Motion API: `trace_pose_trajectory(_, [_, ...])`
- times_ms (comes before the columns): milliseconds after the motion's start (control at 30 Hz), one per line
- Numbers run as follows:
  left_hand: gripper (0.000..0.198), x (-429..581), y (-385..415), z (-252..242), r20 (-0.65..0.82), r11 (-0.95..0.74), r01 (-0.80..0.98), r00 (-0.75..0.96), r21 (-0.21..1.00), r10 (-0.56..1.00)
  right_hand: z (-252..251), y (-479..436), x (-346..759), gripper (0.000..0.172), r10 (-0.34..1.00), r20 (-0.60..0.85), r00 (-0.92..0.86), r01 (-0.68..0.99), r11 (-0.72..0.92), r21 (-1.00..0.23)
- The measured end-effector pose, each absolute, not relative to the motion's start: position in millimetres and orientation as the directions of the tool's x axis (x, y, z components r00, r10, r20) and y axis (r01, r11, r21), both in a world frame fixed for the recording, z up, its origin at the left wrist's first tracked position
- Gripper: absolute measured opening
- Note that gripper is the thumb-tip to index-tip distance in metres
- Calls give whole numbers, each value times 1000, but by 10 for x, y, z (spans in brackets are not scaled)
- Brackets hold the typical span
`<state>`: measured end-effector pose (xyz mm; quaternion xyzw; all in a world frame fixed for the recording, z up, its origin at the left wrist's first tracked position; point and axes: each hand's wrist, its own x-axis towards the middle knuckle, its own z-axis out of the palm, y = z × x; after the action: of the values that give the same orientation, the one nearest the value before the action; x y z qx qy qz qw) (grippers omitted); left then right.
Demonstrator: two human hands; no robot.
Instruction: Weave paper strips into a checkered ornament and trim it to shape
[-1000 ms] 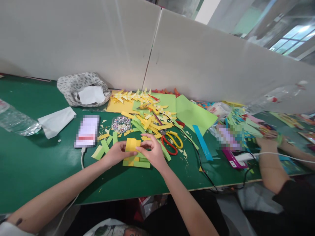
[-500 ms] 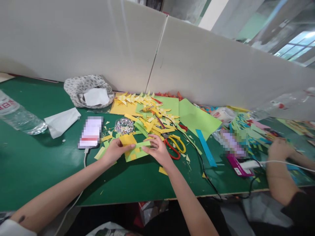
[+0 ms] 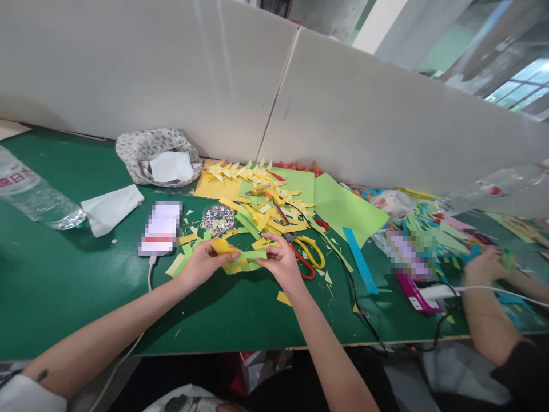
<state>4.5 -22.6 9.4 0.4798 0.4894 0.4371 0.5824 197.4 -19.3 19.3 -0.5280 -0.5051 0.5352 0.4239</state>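
Note:
A woven piece of yellow and green paper strips [image 3: 242,260] is held just above the green table [image 3: 64,280], tilted almost edge-on. My left hand [image 3: 201,261] pinches its left side, where a yellow flap sticks up. My right hand [image 3: 281,260] pinches its right end at a green strip. Behind the hands lies a heap of yellow and green strips [image 3: 261,214]. Scissors with red and yellow handles [image 3: 302,252] lie just right of my right hand.
A phone [image 3: 160,228] on a cable, a round dish of beads [image 3: 218,218], a white tissue [image 3: 111,209], a plastic bottle [image 3: 34,194] and a patterned pouch [image 3: 158,163] lie left. Green sheets [image 3: 347,206] and a blue strip [image 3: 359,258] lie right. Another person's hand [image 3: 486,264] works at far right.
Both hands lifted the woven piece off the table and turned it from flat to nearly edge-on. The loose yellow square once held up is now folded down at its left side.

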Motion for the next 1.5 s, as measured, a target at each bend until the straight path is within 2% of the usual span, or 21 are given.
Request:
trace_pose_trajectory(167, [18, 33, -206, 53, -155, 158, -29, 72, 987, 985, 212, -226, 1934, 48, 997, -80, -13, 90, -79, -993])
trace_pose_trajectory(300, [20, 21, -190, 23, -147, 149, -57, 34, 987, 989, 227, -250, 1902, 64, 976, -198, -89, 31, -196, -980])
trace_pose_trajectory(367, [20, 22, -189, 26, -142, 143, -57, 29, 988, 989, 235, -254, 1898, 66, 973, -207, -100, 35, -205, -978])
trace_pose_trajectory(500, [17, 27, -189, 30, -117, 119, -53, 37, 992, 992, 245, -251, 1898, 58, 996, -87, -31, 46, -86, -995])
trace_pose_trajectory(633, [22, 23, -178, -10, -161, 160, -82, 2, 984, 987, 238, -259, 1868, 49, 998, -50, 25, 39, -50, -998])
trace_pose_trajectory(767, [25, 12, -164, -46, -212, 207, -137, -25, 969, 977, 232, -273, 1859, 40, 981, 41, 187, -17, 45, -999])
trace_pose_trajectory(833, [27, 5, -161, -44, -218, 207, -167, -51, 964, 975, 212, -278, 1851, 37, 968, 32, 250, -59, 48, -997])
trace_pose_trajectory(900, [28, 2, -164, -32, -212, 195, -193, -72, 962, 975, 168, -289, 1811, 43, 975, -59, 214, -88, -41, -995])
trace_pose_trajectory(967, [30, 7, -175, -16, -198, 181, -206, -62, 961, 978, 104, -310, 1733, 53, 982, -176, 70, -80, -171, -982])
trace_pose_trajectory(1033, [32, 24, -193, 3, -198, 192, -213, -6, 958, 980, 47, -337, 1644, 51, 970, -227, -83, -60, -232, -971])
trace_pose_trajectory(1100, [33, 46, -215, 25, -215, 229, -214, 86, 950, 973, 17, -359, 1589, 43, 971, -215, -109, -58, -222, -973])
trace_pose_trajectory(1200, [34, 65, -241, 59, -235, 261, -196, 148, 945, 961, 22, -361, 1613, 35, 983, -178, -46, -40, -180, -983])
trace_pose_trajectory(1333, [34, 42, -230, 83, -276, 289, -119, 114, 950, 954, 56, -327, 1730, 37, 981, -178, -75, -51, -182, -982])
trace_pose_trajectory(1500, [32, 14, -201, 64, -261, 280, -97, 173, 955, 950, 100, -299, 1785, 40, 957, -236, -166, 18, -237, -971])
